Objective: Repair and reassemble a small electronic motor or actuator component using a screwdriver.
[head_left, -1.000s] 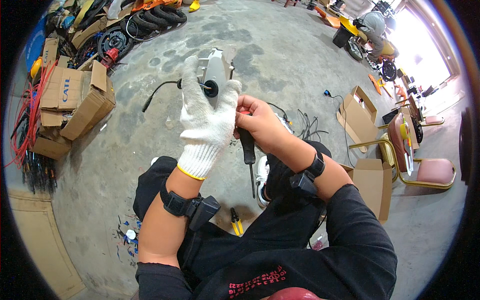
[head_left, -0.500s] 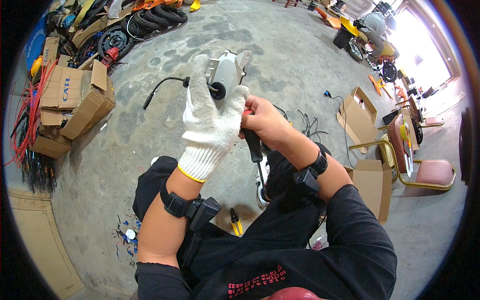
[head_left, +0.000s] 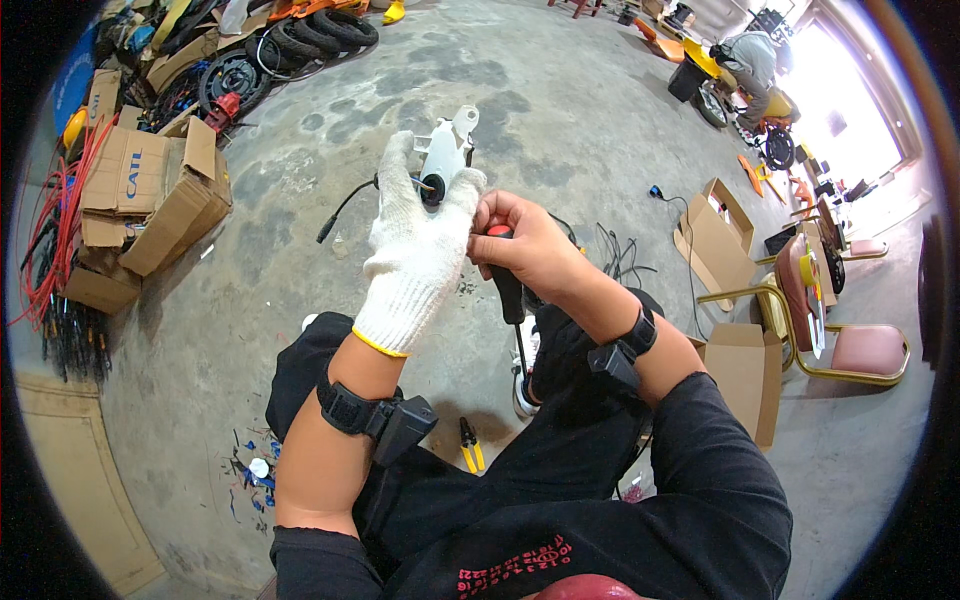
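My left hand [head_left: 412, 235], in a white knitted glove with a yellow hem, is closed around a light grey housing [head_left: 441, 155] with mounting tabs. A black round grommet sits at the housing's near end, and a black cable [head_left: 345, 211] with a plug hangs out to the left. Bare and closed, my right hand [head_left: 522, 240] grips a screwdriver [head_left: 511, 293] by its red-and-black handle, the shaft pointing down toward my shoe. Its fingers are close beside the gloved thumb; whether they touch the housing is hidden.
Yellow-handled pliers [head_left: 471, 446] lie on the floor between my legs. Cardboard boxes [head_left: 150, 190] and tyres [head_left: 295, 45] are piled at the left. Flattened cartons [head_left: 740, 375], a loose cable [head_left: 690, 225] and pink chairs [head_left: 865, 350] stand right. Another person [head_left: 750, 65] bends down at the far right.
The housing has turned in my left hand, showing a narrower side, and come slightly nearer and to the left. Its cable's plug has swung right and down. My right hand keeps the screwdriver.
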`<state>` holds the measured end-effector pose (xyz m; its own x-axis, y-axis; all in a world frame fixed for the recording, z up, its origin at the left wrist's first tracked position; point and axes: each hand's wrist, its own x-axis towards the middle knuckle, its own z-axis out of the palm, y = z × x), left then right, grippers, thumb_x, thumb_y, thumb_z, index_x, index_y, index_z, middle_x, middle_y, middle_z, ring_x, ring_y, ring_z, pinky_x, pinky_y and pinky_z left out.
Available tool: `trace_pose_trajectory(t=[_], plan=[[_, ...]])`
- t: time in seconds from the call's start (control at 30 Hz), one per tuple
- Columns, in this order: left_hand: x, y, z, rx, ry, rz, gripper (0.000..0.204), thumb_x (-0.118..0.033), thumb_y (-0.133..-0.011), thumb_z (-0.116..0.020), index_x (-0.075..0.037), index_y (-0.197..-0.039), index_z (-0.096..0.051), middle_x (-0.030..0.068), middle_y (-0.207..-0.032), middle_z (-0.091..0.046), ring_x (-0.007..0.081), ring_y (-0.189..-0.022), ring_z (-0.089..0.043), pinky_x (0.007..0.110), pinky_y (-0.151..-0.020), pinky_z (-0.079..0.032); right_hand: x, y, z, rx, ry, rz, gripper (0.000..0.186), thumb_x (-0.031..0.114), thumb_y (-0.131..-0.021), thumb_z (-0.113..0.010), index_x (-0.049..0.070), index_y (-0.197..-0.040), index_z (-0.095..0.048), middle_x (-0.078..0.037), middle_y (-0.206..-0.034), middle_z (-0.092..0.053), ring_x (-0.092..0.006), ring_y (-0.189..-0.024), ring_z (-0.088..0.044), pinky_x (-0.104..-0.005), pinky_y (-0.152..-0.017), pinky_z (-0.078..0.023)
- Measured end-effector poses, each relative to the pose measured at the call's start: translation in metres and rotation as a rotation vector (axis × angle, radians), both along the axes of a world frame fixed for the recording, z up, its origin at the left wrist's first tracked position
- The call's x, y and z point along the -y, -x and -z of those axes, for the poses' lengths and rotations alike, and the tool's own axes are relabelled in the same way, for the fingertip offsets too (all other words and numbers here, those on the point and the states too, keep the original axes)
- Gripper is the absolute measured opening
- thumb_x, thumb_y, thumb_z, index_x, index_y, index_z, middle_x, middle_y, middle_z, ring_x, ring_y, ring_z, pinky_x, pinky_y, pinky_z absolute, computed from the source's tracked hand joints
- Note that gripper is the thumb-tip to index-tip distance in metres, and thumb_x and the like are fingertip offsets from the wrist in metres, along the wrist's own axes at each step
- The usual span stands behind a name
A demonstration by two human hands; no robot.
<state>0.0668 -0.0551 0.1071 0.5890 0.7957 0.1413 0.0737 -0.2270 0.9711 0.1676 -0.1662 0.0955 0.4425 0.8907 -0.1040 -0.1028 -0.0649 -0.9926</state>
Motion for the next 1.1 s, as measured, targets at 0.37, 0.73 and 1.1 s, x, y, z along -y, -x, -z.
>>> trace_pose_trajectory(t=[0.37, 0.73, 1.1], plan=[[0.002, 0.002, -0.007, 0.042, 0.186, 0.016, 0.079, -0.032, -0.085, -0.077, -0.008, -0.149, -0.036, 0.0122, -0.107, -0.062, 0.0179, -0.087, -0.063, 0.032, -0.074, -0.054, 0.000, -0.001, 0.002, 0.025, 0.011, -0.012, 0.023, 0.015, -0.084, -0.079, 0.005, -0.092, -0.059, -0.001, -0.078, -0.061, -0.0086, -0.064, -0.057, -0.0250, -0.057, -0.049], [-0.008, 0.003, 0.002, -0.135, 0.137, -0.018, 0.081, -0.049, -0.085, -0.071, -0.011, -0.147, -0.038, 0.0069, -0.093, -0.059, 0.0129, -0.070, -0.056, 0.029, -0.047, -0.044, 0.003, 0.003, -0.003, 0.134, 0.002, -0.001, 0.018, 0.013, -0.085, -0.075, 0.004, -0.093, -0.063, 0.001, -0.074, -0.062, -0.0058, -0.059, -0.056, -0.0218, -0.051, -0.046], [-0.003, 0.009, -0.011, -0.038, 0.347, 0.041, 0.073, -0.048, -0.088, -0.067, -0.007, -0.143, -0.042, 0.0050, -0.095, -0.060, 0.0132, -0.072, -0.057, 0.028, -0.052, -0.046, 0.004, 0.007, 0.010, 0.398, -0.153, 0.056, 0.014, 0.010, -0.086, -0.074, 0.004, -0.092, -0.063, 0.003, -0.077, -0.063, -0.0035, -0.069, -0.054, -0.0215, -0.062, -0.045]])
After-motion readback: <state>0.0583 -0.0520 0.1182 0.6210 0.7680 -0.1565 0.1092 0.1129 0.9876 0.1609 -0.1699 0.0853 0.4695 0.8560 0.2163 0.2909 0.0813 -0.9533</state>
